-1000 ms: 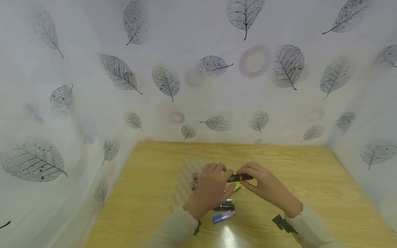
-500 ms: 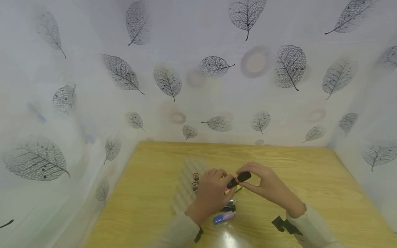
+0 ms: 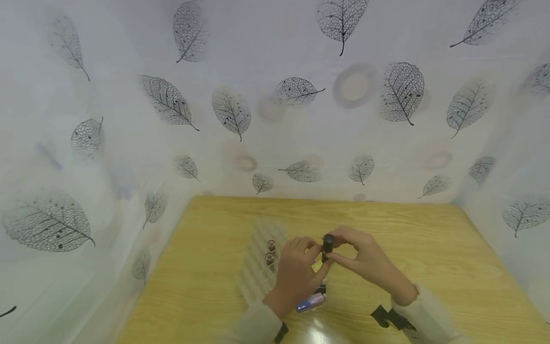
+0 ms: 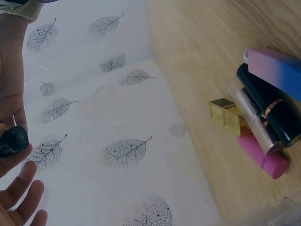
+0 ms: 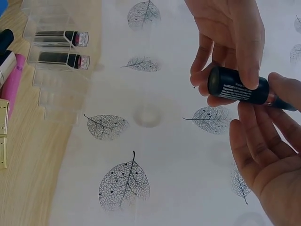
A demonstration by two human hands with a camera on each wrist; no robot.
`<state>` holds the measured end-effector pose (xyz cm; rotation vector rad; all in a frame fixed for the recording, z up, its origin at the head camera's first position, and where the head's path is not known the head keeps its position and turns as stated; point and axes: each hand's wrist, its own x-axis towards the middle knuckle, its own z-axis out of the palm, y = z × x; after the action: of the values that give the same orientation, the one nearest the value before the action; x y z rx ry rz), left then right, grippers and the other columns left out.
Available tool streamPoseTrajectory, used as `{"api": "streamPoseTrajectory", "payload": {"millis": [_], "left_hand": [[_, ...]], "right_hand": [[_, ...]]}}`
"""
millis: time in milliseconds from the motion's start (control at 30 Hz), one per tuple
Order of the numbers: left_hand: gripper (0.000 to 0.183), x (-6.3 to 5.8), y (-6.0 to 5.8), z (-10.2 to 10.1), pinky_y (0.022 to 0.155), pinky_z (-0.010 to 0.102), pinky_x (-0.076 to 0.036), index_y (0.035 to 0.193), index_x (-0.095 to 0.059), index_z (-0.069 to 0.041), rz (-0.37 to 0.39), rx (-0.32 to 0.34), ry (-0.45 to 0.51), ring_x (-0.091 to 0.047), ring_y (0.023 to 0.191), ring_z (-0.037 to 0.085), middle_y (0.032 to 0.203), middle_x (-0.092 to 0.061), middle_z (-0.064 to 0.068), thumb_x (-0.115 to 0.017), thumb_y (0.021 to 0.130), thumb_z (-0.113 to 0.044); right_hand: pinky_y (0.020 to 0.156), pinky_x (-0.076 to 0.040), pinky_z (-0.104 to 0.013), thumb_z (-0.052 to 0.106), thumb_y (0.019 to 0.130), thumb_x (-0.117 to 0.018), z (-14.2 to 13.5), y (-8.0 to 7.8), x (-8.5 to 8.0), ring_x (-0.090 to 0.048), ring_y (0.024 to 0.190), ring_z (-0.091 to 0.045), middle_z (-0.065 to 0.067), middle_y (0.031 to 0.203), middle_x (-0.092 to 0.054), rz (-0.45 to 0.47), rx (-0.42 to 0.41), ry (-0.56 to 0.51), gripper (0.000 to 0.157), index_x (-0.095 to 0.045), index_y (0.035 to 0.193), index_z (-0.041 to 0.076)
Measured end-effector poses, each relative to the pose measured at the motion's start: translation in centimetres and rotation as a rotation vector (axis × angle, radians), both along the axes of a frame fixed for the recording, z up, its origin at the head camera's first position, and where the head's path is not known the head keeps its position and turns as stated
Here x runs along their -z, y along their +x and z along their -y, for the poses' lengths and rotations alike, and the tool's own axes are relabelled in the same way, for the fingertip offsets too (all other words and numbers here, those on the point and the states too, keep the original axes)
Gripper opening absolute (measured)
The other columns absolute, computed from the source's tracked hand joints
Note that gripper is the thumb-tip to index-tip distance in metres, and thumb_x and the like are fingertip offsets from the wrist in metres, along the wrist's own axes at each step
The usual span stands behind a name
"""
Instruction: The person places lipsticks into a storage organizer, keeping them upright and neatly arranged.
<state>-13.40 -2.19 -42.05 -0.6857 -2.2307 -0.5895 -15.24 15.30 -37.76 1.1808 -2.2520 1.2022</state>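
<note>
Both hands hold a black lipstick tube (image 3: 328, 243) above the table, in front of the body. The left hand (image 3: 296, 272) pinches the barcoded part of the lipstick tube (image 5: 237, 87) between thumb and fingers. At its other end, beyond a rosy band, the right hand (image 3: 363, 255) grips it with thumb and fingertips. The tube stands tilted, one round end facing the head camera. In the left wrist view only a dark end of the tube (image 4: 14, 140) shows beside the fingers.
A clear stepped rack (image 3: 258, 282) stands left of the hands, with two lipsticks (image 5: 59, 59) in it. On the table lie a gold case (image 4: 228, 113), a pink tube (image 4: 263, 157), a clear-and-silver tube (image 4: 256, 117), a black tube (image 4: 273, 106) and a pink-blue box (image 4: 277, 70).
The tube has turned from lying nearly level to standing steeply, its right end swinging up and left. Both hands have drawn closer together, the left one moving slightly down.
</note>
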Motion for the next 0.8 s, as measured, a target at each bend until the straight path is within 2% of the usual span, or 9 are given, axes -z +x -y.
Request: {"api": "streamPoseTrajectory", "payload": {"millis": [133,267,400,500,633,800], "left_hand": [[0.022,0.0,0.1,0.1,0.074,0.026,-0.048,0.083,-0.068,-0.015,-0.01,-0.001,0.005,-0.057,0.076,0.009,0.082,-0.063,-0.004,-0.071,0.078,-0.037],[0.024,0.1,0.3,0.5,0.076,0.025,-0.047,0.089,-0.067,-0.016,0.016,0.008,-0.047,-0.056,0.078,0.008,0.084,-0.062,-0.006,-0.071,0.077,-0.037],[0.029,1.2,0.1,1.8,0.08,0.027,-0.048,0.094,-0.066,-0.017,0.05,0.021,-0.131,-0.058,0.084,0.01,0.088,-0.062,-0.005,-0.073,0.075,-0.037],[0.03,2.7,-0.5,3.3,0.079,0.028,-0.049,0.095,-0.066,-0.017,0.051,-0.016,-0.185,-0.059,0.085,0.012,0.089,-0.063,-0.004,-0.072,0.075,-0.04],[0.03,4.5,-1.7,6.0,0.079,0.031,-0.05,0.095,-0.065,-0.016,0.032,-0.107,-0.234,-0.059,0.085,0.015,0.089,-0.063,-0.002,-0.07,0.077,-0.039],[0.023,5.7,-3.4,9.5,0.077,0.035,-0.049,0.092,-0.065,-0.013,0.015,-0.197,-0.243,-0.06,0.081,0.018,0.086,-0.064,0.001,-0.072,0.075,-0.027]], "right_hand": [[0.076,-0.053,-0.023,-0.003,0.071,-0.074,0.1,0.1,0.3,-0.065,0.082,-0.007,-0.005,0.095,-0.068,0.009,0.007,-0.006,0.037,-0.063,0.104,0.007],[0.077,-0.053,-0.023,-0.002,0.071,-0.074,0.2,0.1,0.3,-0.065,0.082,-0.007,-0.005,0.095,-0.068,0.01,0.012,-0.002,0.036,-0.063,0.104,0.007],[0.075,-0.054,-0.024,-0.002,0.07,-0.075,0.1,0.1,0.3,-0.065,0.081,-0.007,-0.003,0.094,-0.069,-0.005,0.044,0.004,0.036,-0.064,0.103,0.006],[0.075,-0.054,-0.023,-0.002,0.069,-0.076,0.0,0.1,0.2,-0.065,0.08,-0.007,-0.004,0.092,-0.069,-0.014,0.063,0.002,0.036,-0.064,0.102,0.005],[0.075,-0.054,-0.022,-0.002,0.068,-0.076,-0.1,0.1,0.3,-0.064,0.079,-0.007,-0.004,0.091,-0.069,-0.016,0.062,0.001,0.037,-0.064,0.103,0.004],[0.075,-0.053,-0.022,-0.002,0.069,-0.076,-0.3,0.1,0.5,-0.064,0.079,-0.007,-0.002,0.09,-0.068,-0.018,0.061,0.003,0.037,-0.064,0.103,0.004]]}}
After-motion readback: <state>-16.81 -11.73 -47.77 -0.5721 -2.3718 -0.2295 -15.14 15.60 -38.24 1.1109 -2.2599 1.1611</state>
